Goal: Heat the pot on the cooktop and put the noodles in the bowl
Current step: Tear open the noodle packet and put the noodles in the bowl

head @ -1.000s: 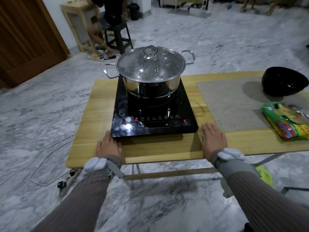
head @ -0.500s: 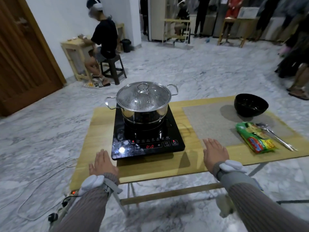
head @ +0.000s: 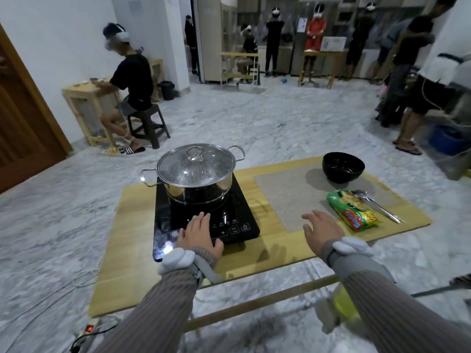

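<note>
A steel pot with a glass lid stands on the black induction cooktop on a low wooden table. My left hand lies flat over the cooktop's control panel, fingers apart, holding nothing. My right hand hovers open over the table's front edge, just left of the green noodle packet. A black bowl sits at the far right on a grey placemat. A metal spoon and fork lie beside the packet.
A power strip and cables lie on the marble floor at the lower left. A person sits on a stool at a small table to the far left. Several people stand at the back and right. A wooden door is on the left.
The view has lifted to show more of the room. My left hand moved from the table edge onto the cooktop's control panel. My right hand lifted off the table and shifted toward the noodle packet.
</note>
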The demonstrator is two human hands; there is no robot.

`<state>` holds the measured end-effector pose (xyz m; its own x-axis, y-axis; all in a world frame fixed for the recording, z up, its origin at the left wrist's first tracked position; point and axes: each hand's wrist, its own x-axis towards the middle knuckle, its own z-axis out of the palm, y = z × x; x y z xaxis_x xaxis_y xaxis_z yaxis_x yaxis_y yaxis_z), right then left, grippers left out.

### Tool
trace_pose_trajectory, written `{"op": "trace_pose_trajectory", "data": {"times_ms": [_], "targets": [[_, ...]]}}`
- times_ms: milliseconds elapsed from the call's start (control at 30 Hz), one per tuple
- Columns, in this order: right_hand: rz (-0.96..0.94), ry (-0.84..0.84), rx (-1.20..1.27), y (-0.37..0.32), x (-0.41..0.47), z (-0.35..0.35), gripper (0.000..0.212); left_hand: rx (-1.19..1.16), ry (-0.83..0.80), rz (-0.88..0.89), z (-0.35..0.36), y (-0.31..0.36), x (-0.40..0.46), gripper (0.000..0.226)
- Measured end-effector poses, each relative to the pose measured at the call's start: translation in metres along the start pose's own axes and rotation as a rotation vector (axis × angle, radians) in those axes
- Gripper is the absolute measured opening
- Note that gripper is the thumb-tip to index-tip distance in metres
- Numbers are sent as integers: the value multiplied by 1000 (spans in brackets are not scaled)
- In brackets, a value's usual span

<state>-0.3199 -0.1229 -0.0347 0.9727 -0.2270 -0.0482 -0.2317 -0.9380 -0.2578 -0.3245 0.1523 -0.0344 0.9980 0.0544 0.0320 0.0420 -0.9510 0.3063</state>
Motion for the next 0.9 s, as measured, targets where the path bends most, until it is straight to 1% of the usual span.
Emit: {"op": "trace_pose_trajectory", "data": {"times_ms": [167,367,500,667,900], "targets": [[32,43,45,25,8,-18,37,-25,-25,96,5,50,14,70],[24,43,33,66,32,-33,35,-19,-68,198,18,106,32,70],[26,29,23,90,52,-41,36,-21,-76,220,30,144,46,70],[-18,19,31,116,85,-48,36,-47,-92,243,47,185,63,70],[-80,-49,58,144,130,-52,36,-69,-134,236,74,234,82,71]]}}
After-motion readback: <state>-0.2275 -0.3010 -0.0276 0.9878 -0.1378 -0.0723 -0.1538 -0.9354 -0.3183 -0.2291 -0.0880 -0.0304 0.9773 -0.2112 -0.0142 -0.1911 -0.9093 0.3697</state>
